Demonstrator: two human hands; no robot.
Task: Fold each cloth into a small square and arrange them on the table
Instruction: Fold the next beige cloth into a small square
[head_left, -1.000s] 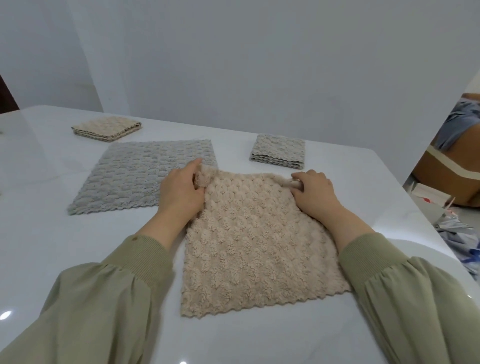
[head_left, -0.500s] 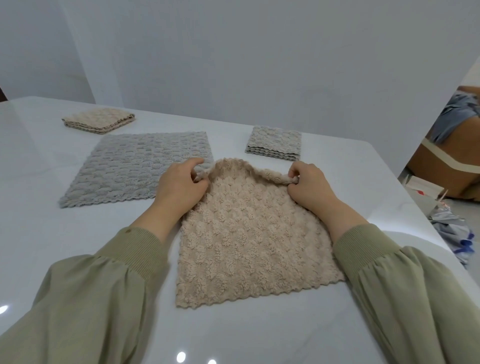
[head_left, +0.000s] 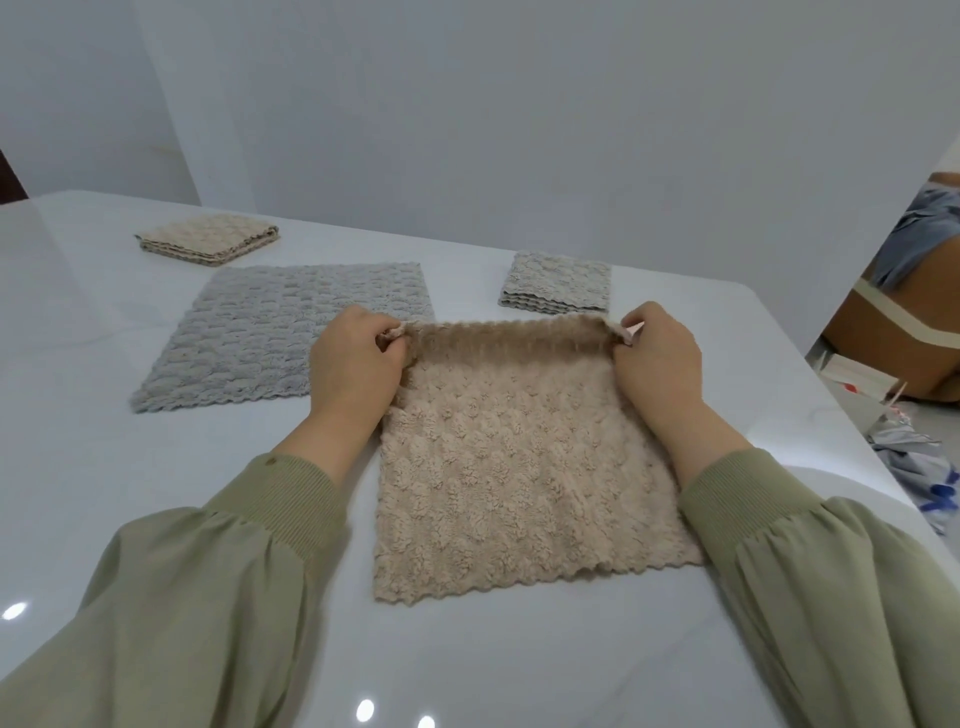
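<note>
Ur left hand (head_left: 356, 358) pinches far-left corner of tan cloth (head_left: 514, 467); ur right hand (head_left: 657, 358) pinches far-right corner | far edge lifted btwn ur hands; rest flat on table (head_left: 78, 467)

My left hand (head_left: 353, 364) and my right hand (head_left: 657, 358) each pinch a far corner of the fluffy beige square cloth (head_left: 519, 478), its far edge lifted off the glossy white table (head_left: 104, 493) while the near edge lies flat. Just beside my left hand lies an unfolded grey textured cloth (head_left: 280, 332). Beyond it sits a folded beige cloth square (head_left: 208, 239); a folded grey cloth square (head_left: 556, 283) lies beyond the lifted edge. Olive green sleeves (head_left: 218, 597) cover my arms.
</note>
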